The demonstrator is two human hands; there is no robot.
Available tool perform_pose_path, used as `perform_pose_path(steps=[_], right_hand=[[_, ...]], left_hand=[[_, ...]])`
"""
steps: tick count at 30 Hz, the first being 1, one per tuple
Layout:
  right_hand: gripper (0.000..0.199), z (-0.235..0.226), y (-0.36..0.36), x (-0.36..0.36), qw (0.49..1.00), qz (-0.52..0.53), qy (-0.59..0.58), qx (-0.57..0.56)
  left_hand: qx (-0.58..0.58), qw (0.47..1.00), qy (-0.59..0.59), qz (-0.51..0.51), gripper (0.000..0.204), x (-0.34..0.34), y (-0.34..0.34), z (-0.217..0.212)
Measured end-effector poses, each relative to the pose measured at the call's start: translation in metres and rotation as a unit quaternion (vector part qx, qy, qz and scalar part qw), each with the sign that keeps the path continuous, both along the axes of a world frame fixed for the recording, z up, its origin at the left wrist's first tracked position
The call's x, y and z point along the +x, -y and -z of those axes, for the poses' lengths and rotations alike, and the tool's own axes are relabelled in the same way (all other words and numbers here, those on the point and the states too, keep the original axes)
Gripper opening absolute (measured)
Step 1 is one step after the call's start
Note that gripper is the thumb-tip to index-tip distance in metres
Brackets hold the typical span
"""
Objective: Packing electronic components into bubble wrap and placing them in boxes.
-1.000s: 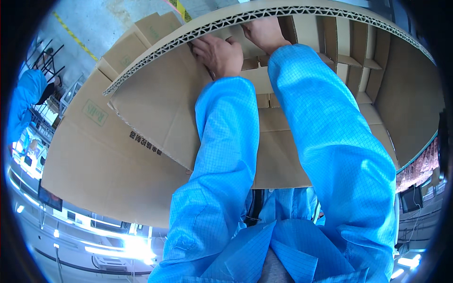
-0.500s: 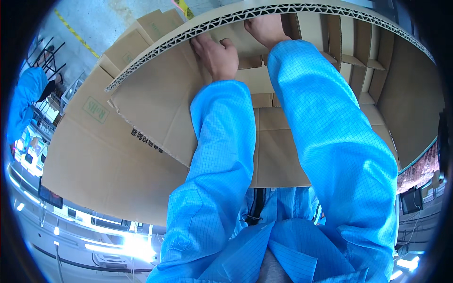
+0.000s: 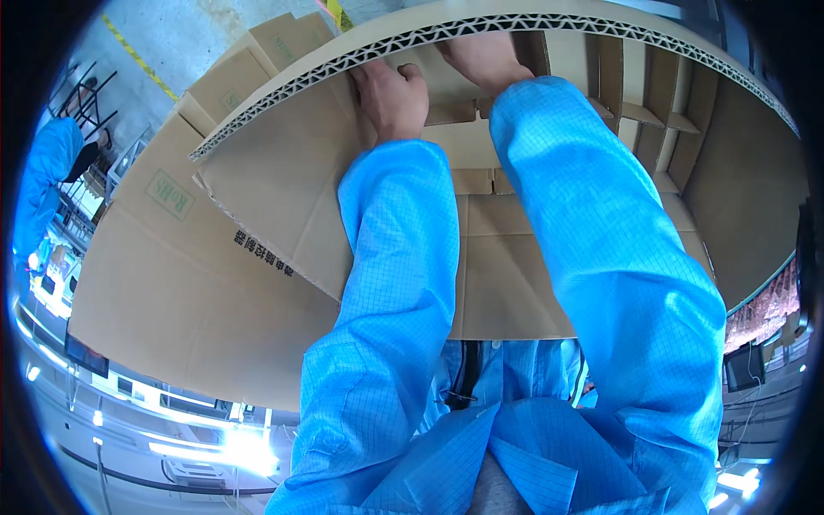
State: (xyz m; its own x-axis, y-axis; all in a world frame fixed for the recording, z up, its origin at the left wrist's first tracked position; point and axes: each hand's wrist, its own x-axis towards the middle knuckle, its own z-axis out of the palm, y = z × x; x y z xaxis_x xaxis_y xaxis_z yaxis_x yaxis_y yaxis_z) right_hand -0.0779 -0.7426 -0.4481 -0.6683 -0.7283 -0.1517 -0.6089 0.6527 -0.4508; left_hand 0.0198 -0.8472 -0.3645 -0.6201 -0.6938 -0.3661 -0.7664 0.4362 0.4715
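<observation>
An open brown cardboard box (image 3: 524, 322) lies before me, with a cardboard divider grid (image 3: 657, 86) in its far and right part. My left hand (image 3: 393, 99) is inside, near the far left corner. Its thumb stands apart from the fingers, which reach against the left wall; their tips are partly hidden, and nothing shows in the grip. Further right, my right hand (image 3: 485, 60) reaches under the far flap (image 3: 429, 30), beside a divider strip. The flap's corrugated edge hides its fingers, so whether they hold anything cannot be seen.
A left flap (image 3: 283, 180) folds outward, over a larger cardboard panel (image 3: 172, 283). More cartons (image 3: 249, 64) stand at the far left, near yellow floor tape (image 3: 137, 56). Another person's blue sleeve (image 3: 47, 172) shows at the left rim. A dark monitor (image 3: 745, 367) is at the right.
My right hand has slipped a little further under the far flap, so less of it shows. My left hand has shifted only slightly, staying at the left wall.
</observation>
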Motion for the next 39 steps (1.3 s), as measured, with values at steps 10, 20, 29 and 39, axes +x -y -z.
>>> perform_pose_path(steps=[10, 20, 29, 39], right_hand=[[0.027, 0.05, 0.003, 0.006, 0.971, 0.016, -0.191, -0.143], [0.028, -0.017, -0.009, -0.038, 0.976, -0.092, -0.047, -0.19], [0.047, -0.079, -0.128, -0.033, 0.99, 0.093, -0.076, -0.068], [0.083, -0.057, -0.194, 0.059, 0.988, -0.009, 0.016, 0.155]], left_hand=[[-0.029, 0.994, 0.09, 0.053, 0.062, -0.002, 0.0, 0.013], [0.046, 0.997, 0.013, 0.059, 0.099, -0.031, 0.0, 0.041], [-0.019, 0.996, 0.083, -0.01, 0.102, 0.049, -0.09, -0.014], [0.037, 0.986, 0.161, 0.027, 0.106, 0.087, -0.113, 0.003]])
